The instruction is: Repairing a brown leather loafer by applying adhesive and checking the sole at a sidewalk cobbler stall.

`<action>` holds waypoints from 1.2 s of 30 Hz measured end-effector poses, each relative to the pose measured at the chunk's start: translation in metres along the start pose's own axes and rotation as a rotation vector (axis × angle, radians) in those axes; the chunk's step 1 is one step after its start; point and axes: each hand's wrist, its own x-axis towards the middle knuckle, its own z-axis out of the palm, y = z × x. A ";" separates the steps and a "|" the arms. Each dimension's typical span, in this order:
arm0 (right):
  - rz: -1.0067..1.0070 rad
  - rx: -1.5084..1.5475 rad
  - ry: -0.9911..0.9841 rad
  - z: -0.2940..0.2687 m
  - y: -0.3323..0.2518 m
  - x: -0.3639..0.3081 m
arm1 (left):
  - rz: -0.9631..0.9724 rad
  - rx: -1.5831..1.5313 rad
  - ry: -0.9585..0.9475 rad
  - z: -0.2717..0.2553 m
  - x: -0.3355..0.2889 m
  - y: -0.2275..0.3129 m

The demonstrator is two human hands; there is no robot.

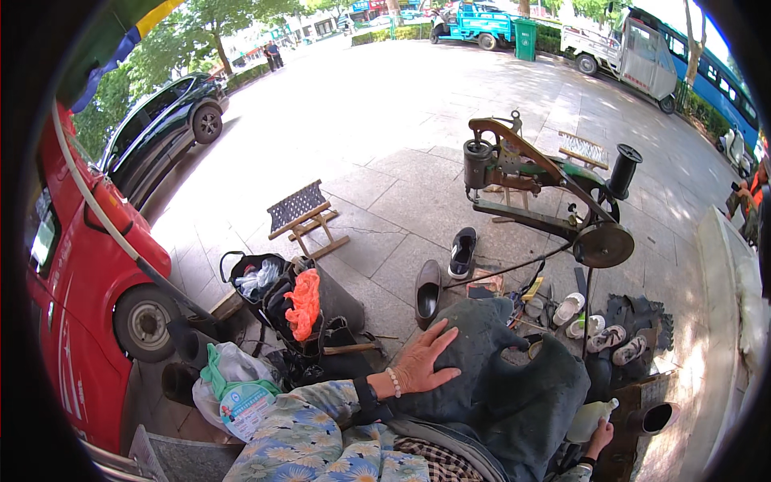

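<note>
My left hand (418, 360), a beaded bracelet at its wrist, lies flat with fingers spread on a dark apron (502, 402) that covers my lap. The apron has a ragged hole in it. At the lower right my right hand (601, 440) is closed round a pale squeeze bottle (589, 419) with a narrow nozzle, though part of its grip is hidden. Beyond my knees a brown slip-on shoe (428, 293) and a dark shoe with a light sole (462, 252) stand on the paving. A hand-cranked shoe-stitching machine (554, 189) rises to the right of them.
A folding stool (305, 213) stands ahead, left of the shoes. Bags with an orange plastic bag (303, 305) sit at my left, near a red vehicle (96, 321). Several sandals (608, 337), tools and black rubber pieces (646, 313) lie at right, beside a stone ledge (719, 321).
</note>
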 end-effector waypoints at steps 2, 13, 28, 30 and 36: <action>-0.001 0.316 -0.072 -0.010 -0.028 0.017 | -0.020 0.008 -0.044 0.001 -0.002 0.004; -0.267 0.801 -0.076 -0.047 -0.292 -0.027 | 0.006 -0.345 -0.185 -0.003 0.011 -0.006; -0.518 0.432 -0.903 0.053 -0.357 -0.188 | 0.082 -0.539 -0.248 -0.053 0.067 0.065; -0.580 0.382 -0.917 0.057 -0.354 -0.199 | 0.165 -0.484 -0.267 -0.049 0.075 0.073; -0.603 0.359 -0.933 0.066 -0.352 -0.207 | 0.185 -0.345 -0.303 -0.053 0.067 0.065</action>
